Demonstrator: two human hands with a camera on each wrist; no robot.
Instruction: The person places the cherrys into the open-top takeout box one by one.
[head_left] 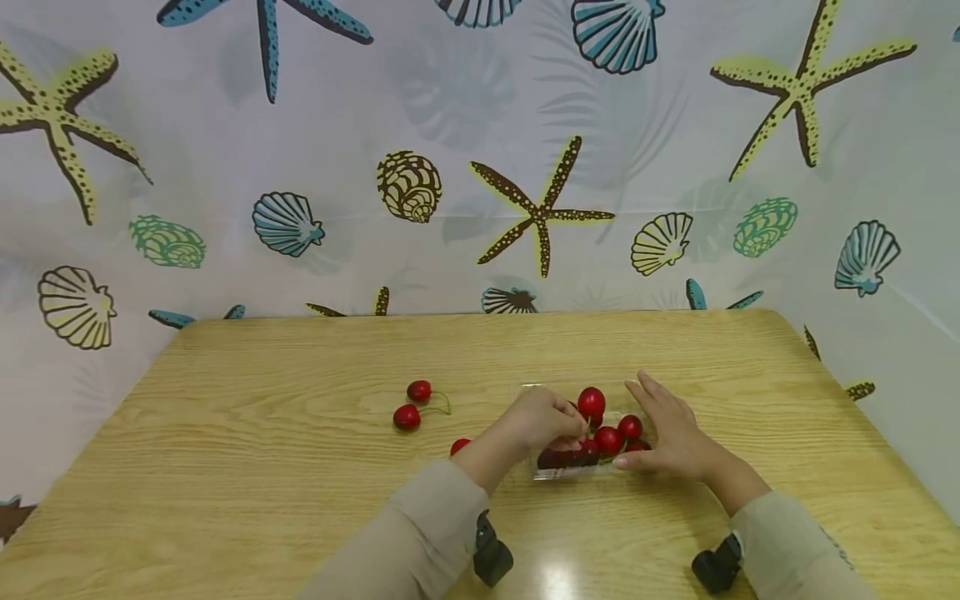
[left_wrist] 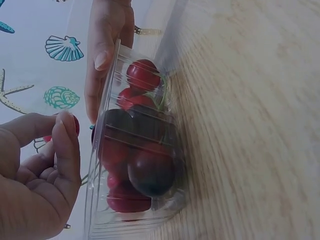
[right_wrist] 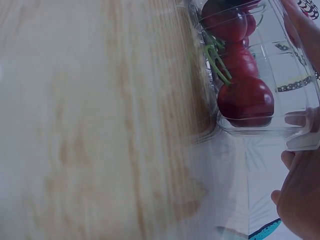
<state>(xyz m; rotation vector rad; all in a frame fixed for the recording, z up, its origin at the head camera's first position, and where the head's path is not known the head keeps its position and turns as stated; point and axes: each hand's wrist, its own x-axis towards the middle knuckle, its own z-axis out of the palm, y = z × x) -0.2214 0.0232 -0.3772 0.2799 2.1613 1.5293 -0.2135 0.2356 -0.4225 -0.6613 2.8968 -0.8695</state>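
A clear plastic box [head_left: 555,474] with several dark red cherries [head_left: 608,440] in it stands on the table. Over its left part is my left hand [head_left: 543,419], thumb and index finger pinched together. A bit of red cherry [left_wrist: 76,125] shows behind those fingertips in the left wrist view; whether they grip its flesh or its stem is hidden. My right hand [head_left: 672,433] rests at the box's right end, fingers spread and thumb by the near edge. Green stems [right_wrist: 216,62] show through the box wall in the right wrist view.
Left of the box lie two cherries [head_left: 407,417] whose stems meet. Another cherry [head_left: 459,447] is partly covered by my left forearm. The wooden table [head_left: 262,467] ends at a hanging cloth [head_left: 337,158] printed with shells and starfish.
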